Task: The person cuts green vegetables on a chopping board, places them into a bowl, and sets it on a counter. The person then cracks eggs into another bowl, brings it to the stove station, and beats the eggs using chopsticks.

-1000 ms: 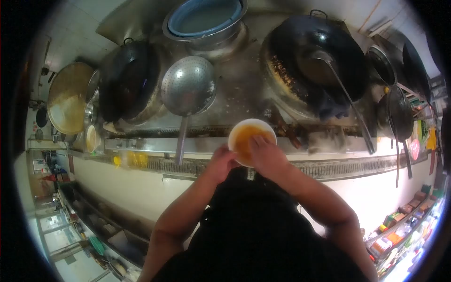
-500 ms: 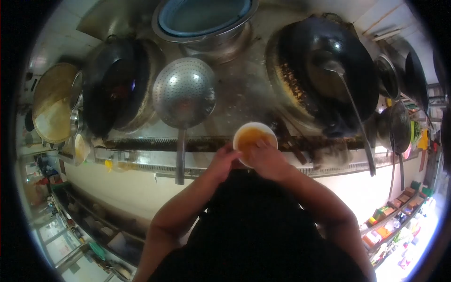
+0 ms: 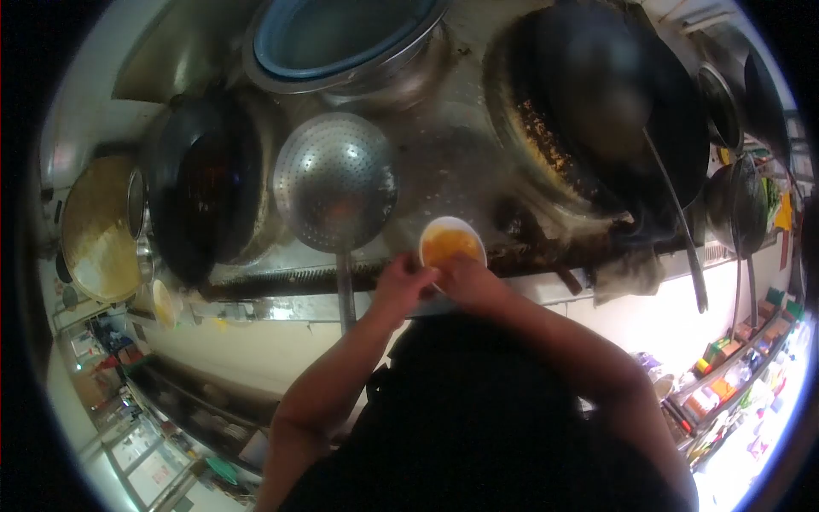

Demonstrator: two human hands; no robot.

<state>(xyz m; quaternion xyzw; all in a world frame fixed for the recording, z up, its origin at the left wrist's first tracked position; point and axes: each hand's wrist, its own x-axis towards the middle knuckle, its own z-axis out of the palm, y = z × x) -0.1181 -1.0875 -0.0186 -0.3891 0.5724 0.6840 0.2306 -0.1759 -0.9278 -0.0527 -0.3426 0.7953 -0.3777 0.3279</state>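
A white bowl with orange-yellow liquid, which looks like beaten egg, is held close in front of my body. My left hand is closed on its lower left rim, thumb toward the inside. My right hand reaches over the near rim, its bent fingers down at the liquid. Whatever those fingers may hold is hidden behind the hand. Beyond the bowl, to the left, lies a perforated strainer with its handle toward me. To the right is a dark wok with a ladle resting in it.
Another dark wok sits at left on the metal stove. A metal basin with a blue tub stands at the back. A cloth hangs at the right front edge. Shelves of goods are at lower right. Steam blurs the right wok.
My view has tilted and shifted slightly. My right hand has moved nearer the bowl's near rim, covering more of it. The bowl appears a little more tipped, and steam now blurs the right wok.
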